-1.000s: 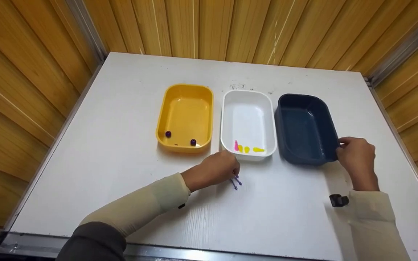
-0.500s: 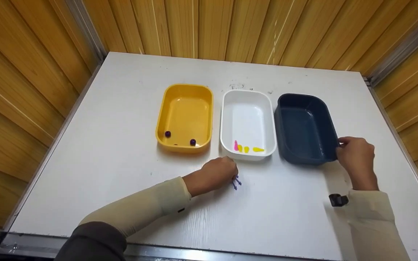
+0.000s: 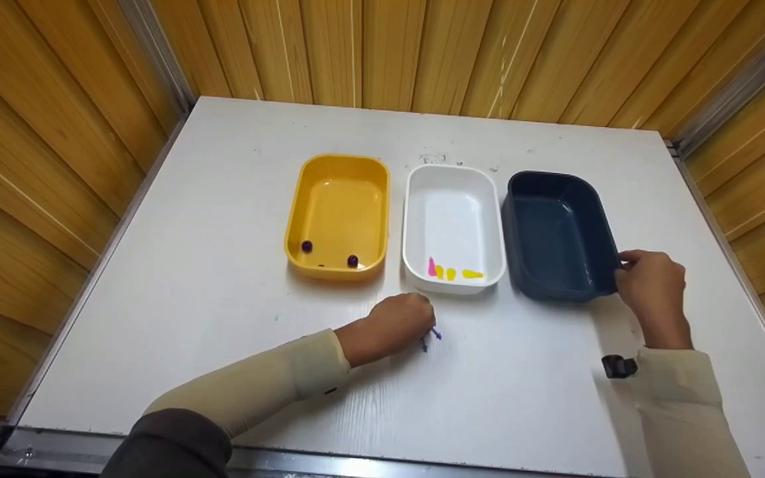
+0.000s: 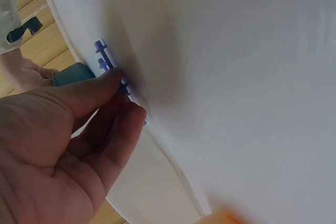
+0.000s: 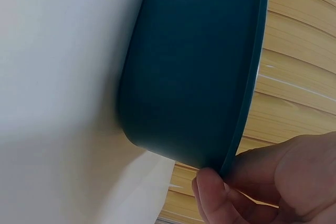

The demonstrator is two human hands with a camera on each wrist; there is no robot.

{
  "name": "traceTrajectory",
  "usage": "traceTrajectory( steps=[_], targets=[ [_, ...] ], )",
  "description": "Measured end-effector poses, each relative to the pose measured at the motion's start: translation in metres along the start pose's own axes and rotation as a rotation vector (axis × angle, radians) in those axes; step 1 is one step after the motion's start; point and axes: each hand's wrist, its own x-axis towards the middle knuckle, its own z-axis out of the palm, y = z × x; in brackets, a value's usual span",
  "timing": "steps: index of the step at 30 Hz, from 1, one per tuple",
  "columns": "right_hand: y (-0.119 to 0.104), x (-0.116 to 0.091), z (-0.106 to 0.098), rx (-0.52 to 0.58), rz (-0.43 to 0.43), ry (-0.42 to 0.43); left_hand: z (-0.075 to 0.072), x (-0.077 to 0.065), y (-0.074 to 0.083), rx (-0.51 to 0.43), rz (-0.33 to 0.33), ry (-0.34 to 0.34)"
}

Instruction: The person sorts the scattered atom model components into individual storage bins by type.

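Thin purple knobbed sticks (image 3: 437, 334) poke out from under my left hand (image 3: 399, 323), just in front of the white bin (image 3: 454, 219). In the left wrist view, my thumb and fingers pinch the purple sticks (image 4: 101, 48) low over the table, partly hiding them. My right hand (image 3: 651, 285) holds the near right corner of the dark blue bin (image 3: 548, 239). Its thumb and fingers grip the bin's rim (image 5: 247, 90) in the right wrist view.
Left of the white bin stands a yellow bin (image 3: 346, 212) with dark purple beads (image 3: 352, 261) inside. Several yellow pieces (image 3: 451, 273) and a pink piece (image 3: 431, 267) lie at the white bin's near end. Wood-look panels (image 3: 389, 53) enclose the white table (image 3: 223, 199).
My left hand has drawn back slightly from the white bin toward me. The purple stick ends beneath it have shifted and spread apart. My right hand stays on the dark blue bin.
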Motion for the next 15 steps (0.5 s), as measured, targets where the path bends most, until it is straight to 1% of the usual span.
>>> traceTrajectory(
  steps=[4,10,15],
  targets=[
    [0.0001,0.0000,-0.0003,-0.006,0.004,-0.009,-0.0002,-0.0024,0.0014,0.007,-0.002,0.006],
    [-0.0001,0.0002,-0.0010,-0.003,0.011,-0.021,0.0018,-0.0032,0.0014,0.029,0.012,0.042],
    [0.0002,0.0001,-0.0012,0.000,-0.007,-0.011,0.0036,-0.0035,-0.0001,0.059,0.041,0.060]
  ],
)
